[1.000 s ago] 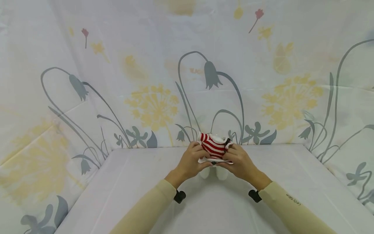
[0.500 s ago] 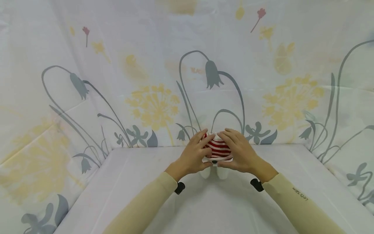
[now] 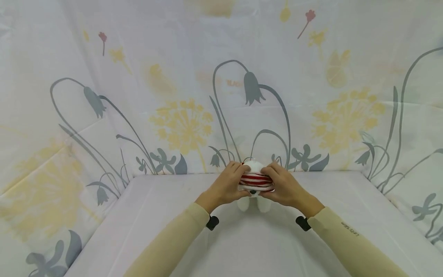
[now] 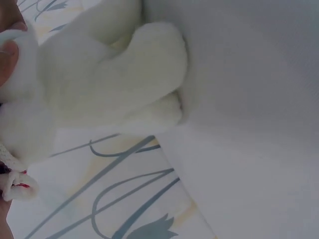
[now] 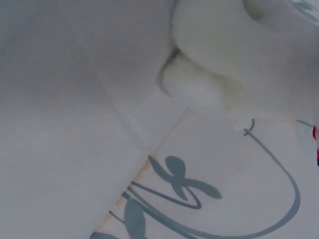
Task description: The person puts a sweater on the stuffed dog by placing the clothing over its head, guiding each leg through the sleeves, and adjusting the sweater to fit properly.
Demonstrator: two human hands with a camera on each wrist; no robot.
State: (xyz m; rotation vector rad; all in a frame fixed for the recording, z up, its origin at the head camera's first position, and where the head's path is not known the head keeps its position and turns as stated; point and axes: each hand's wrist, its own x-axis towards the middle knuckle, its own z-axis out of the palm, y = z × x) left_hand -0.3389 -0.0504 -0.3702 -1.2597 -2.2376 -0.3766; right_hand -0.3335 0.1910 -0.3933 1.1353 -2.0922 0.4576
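Note:
A white plush animal (image 4: 79, 84) with a dark nose stands upright on the white table, its legs (image 3: 264, 204) below the hands in the head view. Around its head is a red-and-white striped knit garment (image 3: 256, 180), bunched into a band, with the white crown (image 3: 253, 165) showing above it. My left hand (image 3: 225, 186) grips the band's left side, fingers on top and thumb below near the nose. Opposite it, my right hand (image 3: 285, 188) grips the right side the same way. In the left wrist view, a small white knit end with red (image 4: 20, 185) hangs beside the head.
The white tabletop (image 3: 166, 215) runs up to a floral-print cloth backdrop (image 3: 187, 77) right behind the plush animal. More of this cloth rises at the left and right sides. Dark wrist-camera mounts (image 3: 212, 223) sit under both wrists.
The striped garment has come down from a held-up, spread shape to a gathered band, baring the white crown. My right fingers first reached over its top, then both hands closed in at the sides.

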